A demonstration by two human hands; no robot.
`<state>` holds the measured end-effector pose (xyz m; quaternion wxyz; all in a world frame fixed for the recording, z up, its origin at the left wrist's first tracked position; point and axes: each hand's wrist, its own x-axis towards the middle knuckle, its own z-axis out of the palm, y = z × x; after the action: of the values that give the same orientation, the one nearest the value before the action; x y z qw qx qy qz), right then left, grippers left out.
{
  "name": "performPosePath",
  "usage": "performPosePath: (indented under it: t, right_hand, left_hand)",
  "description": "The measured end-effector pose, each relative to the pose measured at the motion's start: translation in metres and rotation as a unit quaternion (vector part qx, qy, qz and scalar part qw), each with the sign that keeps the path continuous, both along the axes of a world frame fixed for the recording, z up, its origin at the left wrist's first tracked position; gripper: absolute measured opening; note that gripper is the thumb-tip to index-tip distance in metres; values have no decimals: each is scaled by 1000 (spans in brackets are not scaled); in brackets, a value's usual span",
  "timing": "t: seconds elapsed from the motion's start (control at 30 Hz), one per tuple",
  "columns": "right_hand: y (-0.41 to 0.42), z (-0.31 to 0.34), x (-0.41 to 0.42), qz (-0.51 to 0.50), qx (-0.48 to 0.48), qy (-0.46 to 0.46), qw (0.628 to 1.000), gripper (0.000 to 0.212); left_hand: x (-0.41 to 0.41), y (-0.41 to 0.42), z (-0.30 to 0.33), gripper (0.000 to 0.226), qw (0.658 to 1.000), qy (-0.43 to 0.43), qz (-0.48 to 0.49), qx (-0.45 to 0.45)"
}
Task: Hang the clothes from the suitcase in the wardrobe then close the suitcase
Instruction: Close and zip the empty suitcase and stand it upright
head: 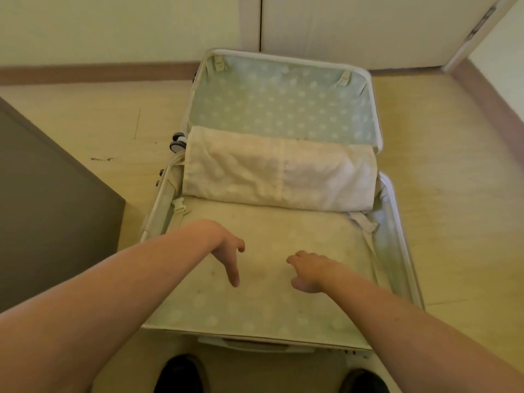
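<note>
Both hands, left hand (226,251) and right hand (307,269), hover loose and empty over the open suitcase (397,222), where a careless grab could crumple the folded cream garment (279,171) near the hinge

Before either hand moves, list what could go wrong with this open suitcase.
1. The pale folded cloth lies across the hinge line of the suitcase; closing the lid now would probably trap or crease it.
2. The loose strap with its buckle lies at the left rim and may catch in the seam.
3. Both the left hand and right hand hover inside the shell, where a falling lid could strike them.
</note>
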<state>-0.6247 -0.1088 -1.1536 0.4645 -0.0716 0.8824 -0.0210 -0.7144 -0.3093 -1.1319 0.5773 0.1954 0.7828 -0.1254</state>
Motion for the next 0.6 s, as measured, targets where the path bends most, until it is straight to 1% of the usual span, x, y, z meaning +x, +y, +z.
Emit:
performPosePath:
  t: [0.07, 0.13, 0.23, 0.3, 0.33, 0.4, 0.5, 0.53, 0.6]
  right_hand:
    - [-11, 9, 2, 6, -5, -51, 999, 51]
    - [-20, 11, 9, -9, -11, -124, 992, 45]
    - [-26, 4, 26, -49, -5, -244, 969, 36]
    - [-26, 4, 35, -68, 7, -308, 949, 42]
    - [-27, 7, 38, -71, 8, -324, 943, 45]
    - [-30, 9, 43, -64, 13, -334, 940, 48]
    - [-37, 4, 52, -22, 38, -308, 950, 68]
    - [-40, 6, 54, 2, 45, -287, 957, 68]
    - [-44, 13, 53, 45, 52, -237, 969, 56]
  left_hand:
    - [17, 10, 5, 117, 998, -52, -12, -29]
    - [41, 17, 0, 114, 994, -78, -47, -61]
    - [76, 21, -15, 109, 984, -85, -112, -108]
    - [88, 20, -21, 99, 982, -79, -134, -106]
    - [93, 20, -21, 93, 982, -75, -146, -96]
    - [100, 20, -17, 80, 979, -74, -174, -73]
    - [110, 20, -6, 46, 972, -60, -224, -24]
    - [113, 20, -3, 36, 973, -48, -225, -7]
    - [114, 19, 3, 24, 979, -29, -200, 14]
